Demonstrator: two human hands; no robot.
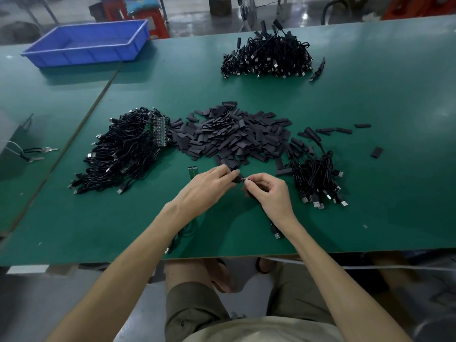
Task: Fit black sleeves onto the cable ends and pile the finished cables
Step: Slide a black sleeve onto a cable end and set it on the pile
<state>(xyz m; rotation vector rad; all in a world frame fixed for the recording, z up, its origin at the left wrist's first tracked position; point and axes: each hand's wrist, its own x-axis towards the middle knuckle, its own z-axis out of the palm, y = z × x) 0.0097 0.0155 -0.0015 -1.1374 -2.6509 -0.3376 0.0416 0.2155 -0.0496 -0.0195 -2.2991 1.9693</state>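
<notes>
My left hand [208, 185] pinches a black sleeve [237, 179] at its fingertips. My right hand [267, 191] pinches the cable end just to the right of it; the two meet near the table's front middle. That cable [275, 230] trails under my right wrist, with its USB plug lying near the front edge. A big heap of loose black sleeves [232, 134] lies just beyond my hands. A pile of bare-ended cables [123, 151] sits to the left. A small pile of sleeved cables [318, 176] lies to the right.
A larger pile of cables [270, 58] lies at the far middle of the green table [370, 99]. A blue tray [86, 43] stands at the back left. Small green boards [192, 170] lie left of my hands. Another cable [182, 233] lies under my left forearm. Metal tools [39, 154] lie at the far left.
</notes>
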